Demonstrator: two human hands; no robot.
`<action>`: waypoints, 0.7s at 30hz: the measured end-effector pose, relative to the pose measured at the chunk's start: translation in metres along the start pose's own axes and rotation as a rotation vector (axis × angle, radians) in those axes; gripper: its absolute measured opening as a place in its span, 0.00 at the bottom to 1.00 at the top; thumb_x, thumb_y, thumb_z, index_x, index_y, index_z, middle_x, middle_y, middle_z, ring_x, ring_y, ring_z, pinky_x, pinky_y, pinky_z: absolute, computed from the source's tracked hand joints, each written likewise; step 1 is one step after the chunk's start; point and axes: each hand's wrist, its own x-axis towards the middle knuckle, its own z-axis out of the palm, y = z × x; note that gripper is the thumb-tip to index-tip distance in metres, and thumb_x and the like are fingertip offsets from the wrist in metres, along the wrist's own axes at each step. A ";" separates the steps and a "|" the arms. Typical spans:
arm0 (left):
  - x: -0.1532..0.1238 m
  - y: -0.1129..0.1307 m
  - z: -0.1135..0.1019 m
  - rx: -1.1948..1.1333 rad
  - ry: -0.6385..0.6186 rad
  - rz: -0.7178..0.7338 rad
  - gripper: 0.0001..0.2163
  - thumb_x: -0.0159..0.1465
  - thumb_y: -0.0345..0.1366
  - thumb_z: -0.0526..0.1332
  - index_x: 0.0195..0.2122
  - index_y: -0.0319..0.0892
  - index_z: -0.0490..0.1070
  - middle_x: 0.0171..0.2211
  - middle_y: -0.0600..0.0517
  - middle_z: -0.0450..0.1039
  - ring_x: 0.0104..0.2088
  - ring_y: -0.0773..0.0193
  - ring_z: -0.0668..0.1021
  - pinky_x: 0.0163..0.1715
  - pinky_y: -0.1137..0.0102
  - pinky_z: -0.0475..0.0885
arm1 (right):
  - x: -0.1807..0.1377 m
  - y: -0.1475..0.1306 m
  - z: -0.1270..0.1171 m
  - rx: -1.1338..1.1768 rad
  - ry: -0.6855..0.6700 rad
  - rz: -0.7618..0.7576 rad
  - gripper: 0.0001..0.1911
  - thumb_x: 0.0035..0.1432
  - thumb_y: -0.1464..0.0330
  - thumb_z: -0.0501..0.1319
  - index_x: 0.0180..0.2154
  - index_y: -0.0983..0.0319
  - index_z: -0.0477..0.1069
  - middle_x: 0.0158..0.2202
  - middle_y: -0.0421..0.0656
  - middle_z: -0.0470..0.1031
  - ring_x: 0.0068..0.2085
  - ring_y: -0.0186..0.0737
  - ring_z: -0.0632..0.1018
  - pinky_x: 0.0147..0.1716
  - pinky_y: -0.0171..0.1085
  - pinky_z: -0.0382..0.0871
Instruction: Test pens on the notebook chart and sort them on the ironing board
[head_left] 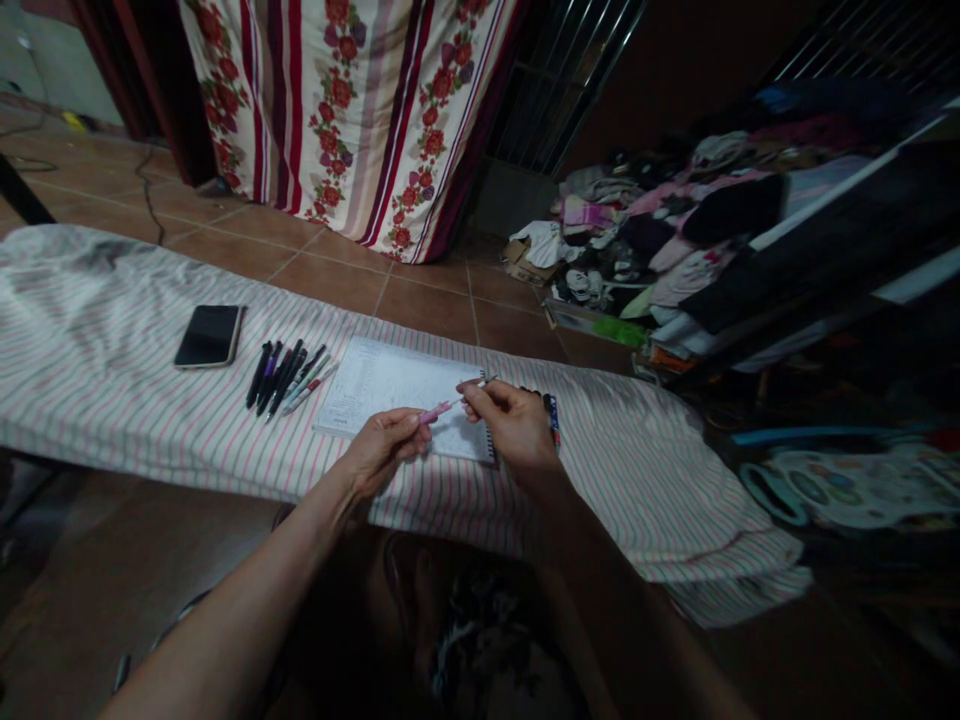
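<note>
My left hand (382, 445) and my right hand (510, 420) both pinch a pink pen (444, 408) over a white notebook page (397, 385). The left hand grips the pink barrel end, the right hand the pale tip end. The notebook lies on a low surface covered in striped cloth (112, 400). A row of several dark pens (289, 377) lies just left of the notebook. Another pen or two (553, 418) lie right of my right hand.
A black phone (209, 335) rests face up left of the pens. A floral striped curtain (352, 110) hangs behind on the tiled floor. A heap of clothes (660, 240) fills the right side. A colourful tray (847, 487) sits at the far right.
</note>
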 end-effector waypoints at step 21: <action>-0.001 -0.001 -0.001 0.078 -0.168 -0.022 0.11 0.55 0.38 0.63 0.27 0.32 0.74 0.23 0.50 0.69 0.18 0.78 0.59 0.18 0.76 0.50 | 0.004 0.006 -0.004 -0.012 -0.017 -0.009 0.12 0.46 0.61 0.62 0.22 0.64 0.70 0.19 0.36 0.66 0.23 0.30 0.68 0.25 0.31 0.60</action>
